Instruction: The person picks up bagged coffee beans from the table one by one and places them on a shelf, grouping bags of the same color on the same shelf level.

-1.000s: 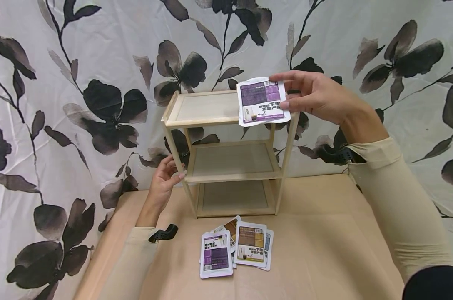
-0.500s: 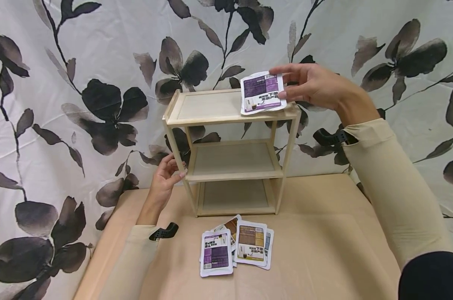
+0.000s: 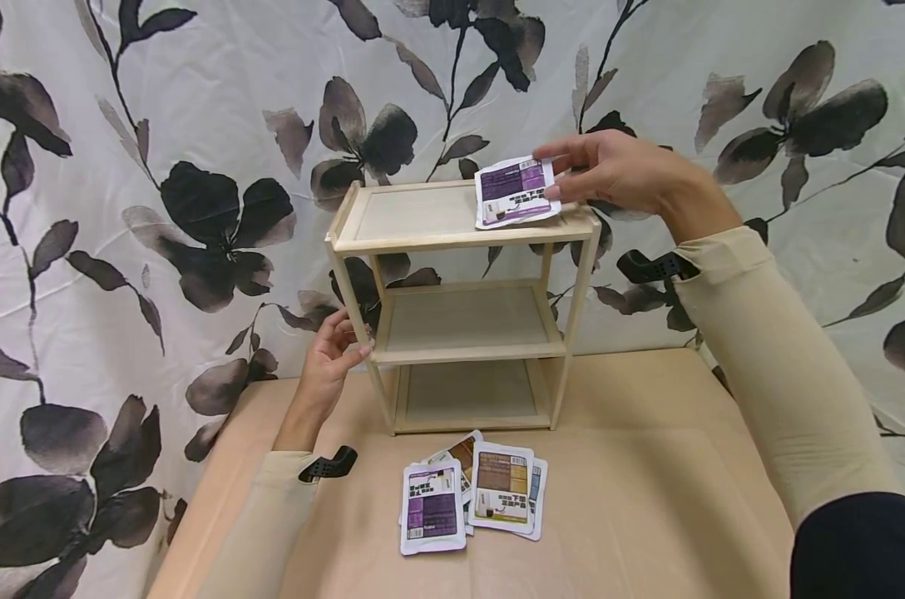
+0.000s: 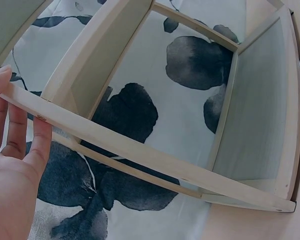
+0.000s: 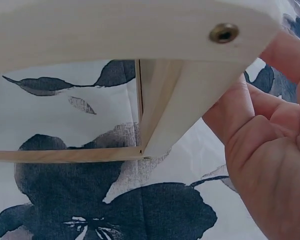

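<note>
A three-tier wooden shelf (image 3: 467, 358) stands on the table against the floral cloth. My left hand (image 3: 327, 366) holds its left front post at middle-tier height, thumb on one side and fingers on the other in the left wrist view. Over the right part of the top tier, my right hand (image 3: 613, 175) pinches a flat purple-and-white packet (image 3: 516, 193) by its right edge. The packet lies tilted low at the top board; whether it touches cannot be told. From the right wrist the packet is hidden behind the shelf's wood.
On the table (image 3: 647, 466) before the shelf, several similar packets lie overlapping. A purple one (image 3: 432, 507) is at left and a brown one (image 3: 501, 487) at right. Behind the shelf hangs a white cloth (image 3: 235, 100) with dark flowers.
My right hand has lowered the purple packet and brought it slightly left, closer to the top tier. The left hand keeps its hold on the post.
</note>
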A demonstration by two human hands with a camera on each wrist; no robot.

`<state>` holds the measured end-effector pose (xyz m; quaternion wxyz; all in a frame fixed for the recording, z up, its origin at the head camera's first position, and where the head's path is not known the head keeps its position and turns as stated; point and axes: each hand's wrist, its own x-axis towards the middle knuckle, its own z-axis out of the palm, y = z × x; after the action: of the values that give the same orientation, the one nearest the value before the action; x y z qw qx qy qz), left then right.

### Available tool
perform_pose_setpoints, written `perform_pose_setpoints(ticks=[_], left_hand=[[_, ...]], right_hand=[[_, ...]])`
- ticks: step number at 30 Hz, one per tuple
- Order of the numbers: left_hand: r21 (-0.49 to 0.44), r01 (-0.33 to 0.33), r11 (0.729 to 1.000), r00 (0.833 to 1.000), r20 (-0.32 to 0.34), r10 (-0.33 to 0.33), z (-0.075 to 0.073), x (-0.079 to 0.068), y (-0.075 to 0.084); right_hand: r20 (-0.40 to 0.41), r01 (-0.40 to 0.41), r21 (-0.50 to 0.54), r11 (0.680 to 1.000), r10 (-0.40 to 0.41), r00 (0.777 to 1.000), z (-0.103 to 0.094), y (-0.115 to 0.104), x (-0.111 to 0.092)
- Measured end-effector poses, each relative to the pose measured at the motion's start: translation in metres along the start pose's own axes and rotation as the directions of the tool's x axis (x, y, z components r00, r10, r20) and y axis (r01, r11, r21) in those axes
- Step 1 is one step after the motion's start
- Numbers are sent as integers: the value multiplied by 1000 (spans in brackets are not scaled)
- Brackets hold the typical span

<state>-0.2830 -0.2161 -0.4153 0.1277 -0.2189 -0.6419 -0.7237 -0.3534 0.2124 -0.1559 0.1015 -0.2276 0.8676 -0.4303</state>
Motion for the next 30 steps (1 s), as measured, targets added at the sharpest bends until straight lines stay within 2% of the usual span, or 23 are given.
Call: perform_pose_setpoints(ticks=[7, 14, 18, 25, 30], left_hand=[[8, -7, 1000, 1000, 10, 7, 0, 1, -2], [8, 8, 1000, 1000, -6, -8, 1, 0, -1], [9, 10, 1000, 1000, -9, -9, 0, 1, 0], [2, 0, 1000, 1000, -5, 0, 1, 0, 2], [13, 8, 1000, 1000, -8, -7, 2, -2, 3]], right_hand=[[-2, -29, -66, 997, 29, 1000, -4, -2, 6], [-58, -53, -127, 991, 46, 997, -7, -3, 4], [-83, -30, -145, 989, 18, 996, -9, -4, -3], [-81, 57, -53, 997, -61, 995, -6, -5, -18], [-113, 119, -50, 992, -124, 986, -1, -9, -33]])
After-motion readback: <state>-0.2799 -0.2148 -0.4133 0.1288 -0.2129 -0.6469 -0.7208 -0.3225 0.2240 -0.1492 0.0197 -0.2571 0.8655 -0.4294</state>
